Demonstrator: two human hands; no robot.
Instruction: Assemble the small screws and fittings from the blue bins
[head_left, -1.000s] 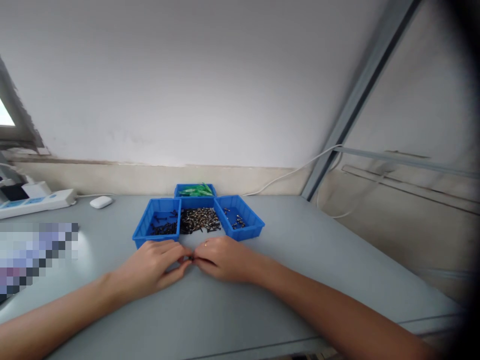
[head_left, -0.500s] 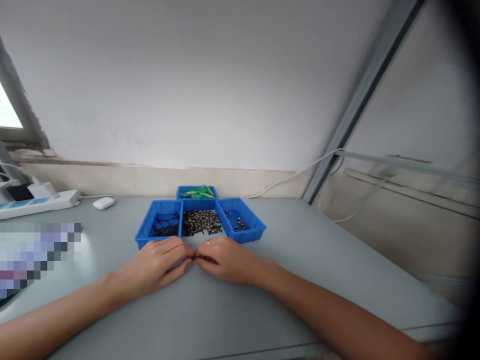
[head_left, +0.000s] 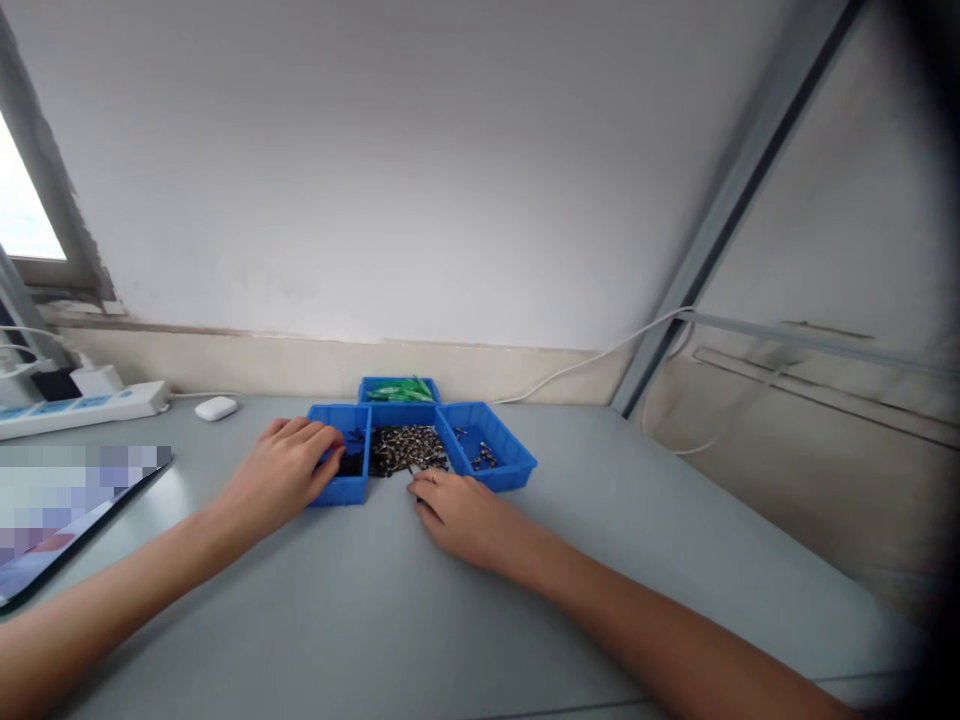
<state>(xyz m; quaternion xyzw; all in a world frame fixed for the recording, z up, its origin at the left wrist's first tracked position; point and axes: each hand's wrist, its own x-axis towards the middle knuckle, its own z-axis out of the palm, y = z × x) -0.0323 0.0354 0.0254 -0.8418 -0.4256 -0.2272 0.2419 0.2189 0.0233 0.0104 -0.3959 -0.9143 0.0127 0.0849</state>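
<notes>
My left hand [head_left: 289, 465] reaches over the near left side of the left blue bin [head_left: 356, 490]. Its fingers are bent and its thumb is apart from them, close to the small black pieces [head_left: 351, 463] inside. On the table in front of the pile of small dark and metallic parts [head_left: 409, 447] rests my right hand [head_left: 469, 515], a ring on one finger. Its thumb and fingers are closed together; something small and dark shows at the tips, too small to name.
A right blue bin [head_left: 517, 474] holds some metallic parts. Behind the pile stands a blue bin with green pieces [head_left: 401, 389]. At left lie a white case [head_left: 216, 408], a power strip [head_left: 127, 402] and a blurred flat screen-like object [head_left: 75, 520]. A metal post [head_left: 660, 345] rises at right.
My hands were together in front of the bins and are now apart. The left moved left and forward to the left bin; the right shifted slightly right.
</notes>
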